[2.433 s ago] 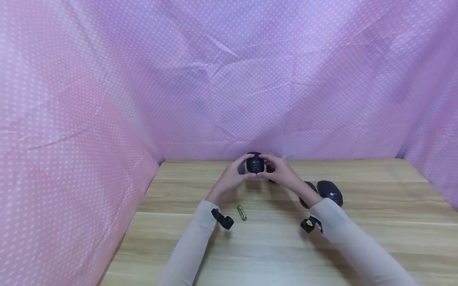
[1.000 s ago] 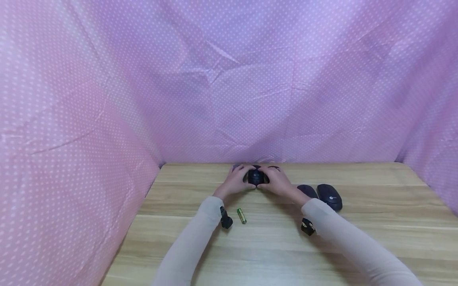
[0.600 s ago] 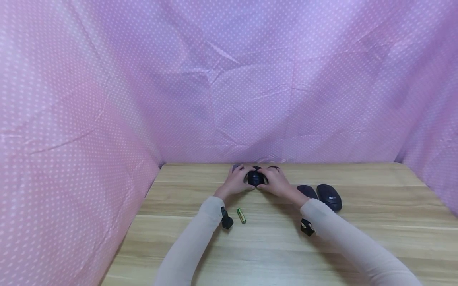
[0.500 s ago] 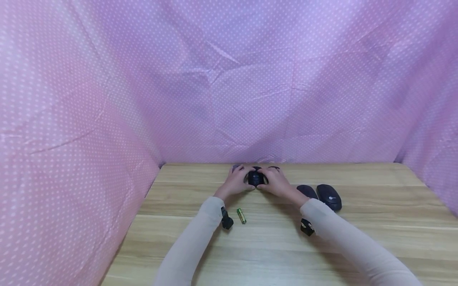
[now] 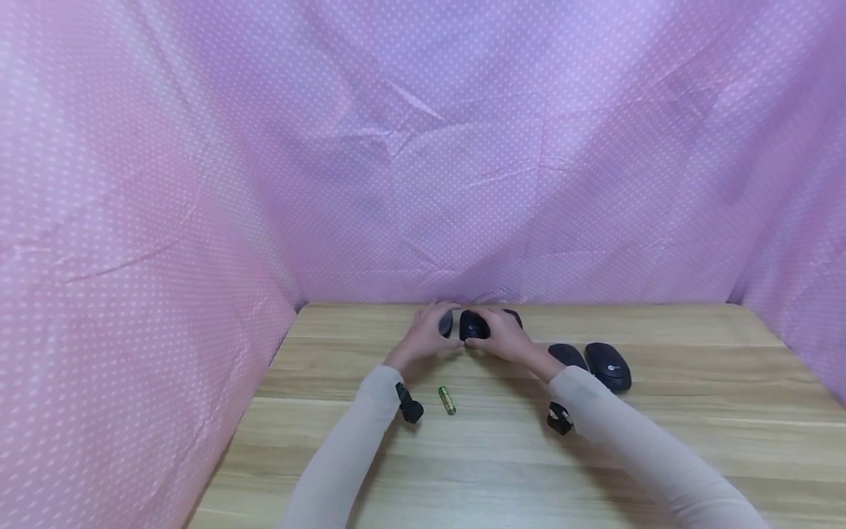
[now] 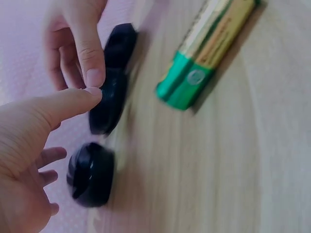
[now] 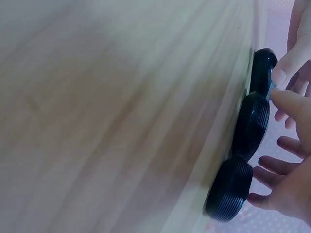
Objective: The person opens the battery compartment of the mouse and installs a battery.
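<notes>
A dark computer mouse (image 5: 473, 326) sits on the wooden table near its back edge, in the middle of a row of three. My right hand (image 5: 504, 335) is loosely around it, thumb at the near end; in the right wrist view its fingers look spread and relaxed. My left hand (image 5: 425, 334) lies just left of that mouse, thumb and fingers apart, beside the left mouse (image 6: 91, 174), and grips nothing. The right mouse (image 7: 229, 189) of the row is partly covered by my right hand in the head view. A green-and-gold battery (image 5: 447, 400) lies nearer me.
Two more black mice, one partly behind my right forearm (image 5: 568, 355) and one beside it (image 5: 609, 366), rest on the right. Pink dotted cloth (image 5: 423, 184) hangs behind the table (image 5: 489, 470) and along its sides.
Both hands lowered the middle mouse to the table from a raised hold. Since then my left hand has moved left off it, and the right hand's hold has loosened.
</notes>
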Demonstrator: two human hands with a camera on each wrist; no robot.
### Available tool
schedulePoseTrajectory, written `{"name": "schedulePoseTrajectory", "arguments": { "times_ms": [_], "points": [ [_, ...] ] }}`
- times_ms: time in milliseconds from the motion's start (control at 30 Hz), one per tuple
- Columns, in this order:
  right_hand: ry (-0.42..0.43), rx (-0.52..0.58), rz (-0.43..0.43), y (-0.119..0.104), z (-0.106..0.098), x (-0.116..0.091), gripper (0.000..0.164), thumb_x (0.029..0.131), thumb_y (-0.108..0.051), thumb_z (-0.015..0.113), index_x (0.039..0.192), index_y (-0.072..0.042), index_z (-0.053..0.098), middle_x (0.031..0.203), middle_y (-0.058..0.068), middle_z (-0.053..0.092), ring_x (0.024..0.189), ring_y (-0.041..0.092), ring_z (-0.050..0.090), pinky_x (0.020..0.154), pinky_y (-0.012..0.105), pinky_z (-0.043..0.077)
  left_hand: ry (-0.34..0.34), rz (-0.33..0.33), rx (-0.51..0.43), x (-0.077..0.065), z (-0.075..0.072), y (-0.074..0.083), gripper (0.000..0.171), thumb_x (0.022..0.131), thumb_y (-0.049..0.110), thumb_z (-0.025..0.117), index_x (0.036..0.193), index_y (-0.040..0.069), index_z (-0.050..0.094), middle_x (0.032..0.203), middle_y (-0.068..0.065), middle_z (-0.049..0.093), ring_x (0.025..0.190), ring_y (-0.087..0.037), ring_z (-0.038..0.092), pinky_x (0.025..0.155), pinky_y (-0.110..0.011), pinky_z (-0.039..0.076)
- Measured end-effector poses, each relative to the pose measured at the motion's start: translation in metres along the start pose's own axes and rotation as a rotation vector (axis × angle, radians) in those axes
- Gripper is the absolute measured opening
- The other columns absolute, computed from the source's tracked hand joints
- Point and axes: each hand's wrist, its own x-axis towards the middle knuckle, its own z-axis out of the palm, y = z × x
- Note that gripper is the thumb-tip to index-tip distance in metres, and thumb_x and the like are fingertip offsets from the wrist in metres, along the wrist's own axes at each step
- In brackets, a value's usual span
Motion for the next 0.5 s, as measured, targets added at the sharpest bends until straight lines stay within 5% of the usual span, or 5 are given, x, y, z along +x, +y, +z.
{"name": "schedulePoseTrajectory", "arguments": {
  "times_ms": [167,367,500],
  "points": [
    [-0.002,0.077,-0.011,-0.009,0.005,0.008,0.068,0.089,-0.025,0.081,0.145,-0.002,0.052,0.145,0.021,0.058,0.134,0.04,0.054,0.112,0.055,0.046,0.032,0.003,-0.193,-0.005,-0.009,-0.012,0.078,0.08,0.022,0.089,0.147,0.006,0.051,0.146,-0.017,0.056,0.136,-0.033,0.052,0.117,-0.047,0.042],
    [-0.006,0.109,-0.029,-0.012,0.015,0.018,0.069,0.088,-0.027,0.082,0.145,-0.001,0.053,0.144,0.019,0.059,0.136,0.037,0.054,0.115,0.052,0.044,-0.006,-0.036,-0.389,-0.015,-0.017,-0.027,0.081,0.082,0.011,0.085,0.152,0.008,0.044,0.154,-0.014,0.049,0.145,-0.033,0.043,0.122,-0.051,0.033],
    [-0.005,0.089,-0.031,-0.014,0.02,0.023,0.068,0.087,-0.028,0.083,0.143,-0.001,0.055,0.142,0.018,0.061,0.134,0.037,0.056,0.114,0.052,0.045,-0.025,-0.086,-0.392,-0.022,-0.022,-0.034,0.083,0.083,0.013,0.084,0.154,0.013,0.042,0.16,-0.011,0.042,0.151,-0.034,0.034,0.124,-0.06,0.023]
  ]
}}
